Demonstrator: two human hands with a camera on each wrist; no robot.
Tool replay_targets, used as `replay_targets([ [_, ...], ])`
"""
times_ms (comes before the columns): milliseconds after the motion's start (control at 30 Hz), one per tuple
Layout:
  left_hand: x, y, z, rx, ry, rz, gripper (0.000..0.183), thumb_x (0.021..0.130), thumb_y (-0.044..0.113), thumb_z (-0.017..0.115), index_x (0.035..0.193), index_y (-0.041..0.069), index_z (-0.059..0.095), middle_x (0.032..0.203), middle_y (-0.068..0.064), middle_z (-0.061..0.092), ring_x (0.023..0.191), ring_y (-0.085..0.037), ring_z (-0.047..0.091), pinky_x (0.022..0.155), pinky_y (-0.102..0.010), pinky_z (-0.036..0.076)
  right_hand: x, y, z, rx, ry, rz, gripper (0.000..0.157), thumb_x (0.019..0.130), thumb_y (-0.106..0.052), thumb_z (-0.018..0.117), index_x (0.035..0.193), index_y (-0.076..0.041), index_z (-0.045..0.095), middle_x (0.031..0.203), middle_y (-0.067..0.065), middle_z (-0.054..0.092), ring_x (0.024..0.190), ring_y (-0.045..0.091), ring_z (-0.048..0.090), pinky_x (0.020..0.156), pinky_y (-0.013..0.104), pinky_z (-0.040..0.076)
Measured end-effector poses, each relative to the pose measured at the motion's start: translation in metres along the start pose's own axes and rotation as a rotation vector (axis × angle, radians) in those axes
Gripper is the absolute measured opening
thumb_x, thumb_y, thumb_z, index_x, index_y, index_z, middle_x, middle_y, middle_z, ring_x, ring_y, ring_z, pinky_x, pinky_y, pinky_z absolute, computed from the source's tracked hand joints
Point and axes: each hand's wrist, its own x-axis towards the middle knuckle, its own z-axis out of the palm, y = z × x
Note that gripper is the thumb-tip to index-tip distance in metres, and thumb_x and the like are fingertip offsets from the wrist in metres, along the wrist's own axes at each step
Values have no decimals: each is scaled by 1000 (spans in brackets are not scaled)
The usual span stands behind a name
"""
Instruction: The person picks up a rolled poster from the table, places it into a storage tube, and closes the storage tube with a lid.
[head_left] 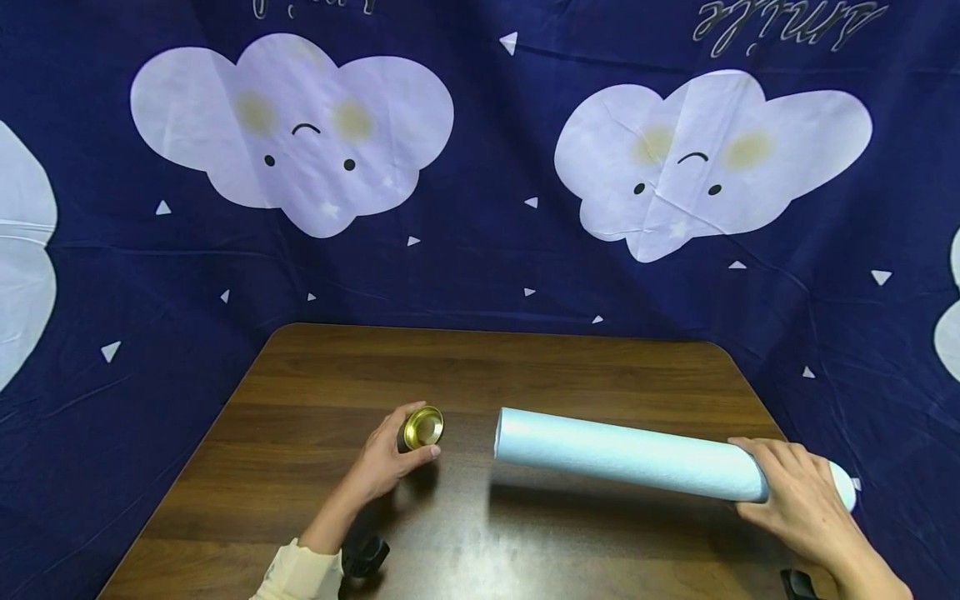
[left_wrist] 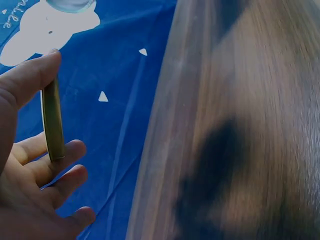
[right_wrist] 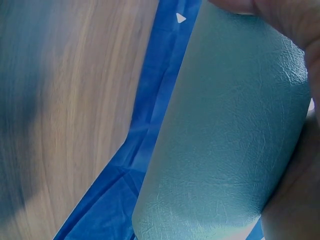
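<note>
Head: the left hand (head_left: 386, 461) pinches a gold lid (head_left: 424, 427) over the desk (head_left: 337, 358), well in from its left edge; the right hand (head_left: 798, 496), apart, grips a blue roll (head_left: 622, 454) at the right edge. Left wrist: relaxed fingers could drop the lid. Right wrist: held near one end, the roll might tip.

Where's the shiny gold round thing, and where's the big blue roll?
Gold round thing (head_left: 424, 427), head view: its shiny face.
Blue roll (head_left: 630, 455), head view: middle of its outer side.
</note>
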Motion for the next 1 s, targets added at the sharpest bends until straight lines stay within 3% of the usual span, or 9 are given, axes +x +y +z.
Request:
replay_targets([
  [367, -12, 15, 3, -124, 16, 32, 65, 76, 27, 78, 133, 24, 48, 132, -8, 57, 124, -31, 50, 104, -58, 34, 2, -1, 0, -2, 14, -7, 78, 39, -22, 79, 114, -11, 59, 98, 9, 63, 87, 31, 52, 71, 45, 29],
  [667, -17, 23, 9, -320, -6, 165, 61, 81, 14, 73, 135, 16, 46, 139, -11, 52, 128, -33, 46, 106, -60, 30, 4, -3, -1, 6, 27, -19, 78, 39, -21, 78, 114, -10, 59, 98, 9, 62, 88, 31, 52, 72, 44, 29],
  [733, -18, 26, 10, -347, -16, 170, 62, 81, 14, 73, 136, 15, 45, 140, -10, 51, 128, -30, 47, 107, -55, 31, 5, -4, -1, 9, 29, -22, 78, 39, -21, 77, 114, -10, 59, 99, 9, 62, 87, 31, 52, 72, 43, 29],
  [933, -21, 32, 15, -427, -45, 212, 61, 84, 11, 69, 139, 13, 41, 143, -12, 48, 127, -6, 46, 106, -20, 33, 6, -6, -2, 14, 34, -24, 78, 40, -21, 77, 114, -10, 59, 99, 8, 62, 87, 30, 52, 72, 43, 29],
  [1000, -20, 34, 17, -473, -55, 234, 61, 85, 8, 67, 140, 10, 40, 144, -14, 46, 127, 0, 45, 104, -15, 32, 6, -6, -3, 16, 36, -26, 78, 40, -21, 77, 114, -10, 59, 99, 8, 62, 87, 30, 52, 72, 43, 28],
])
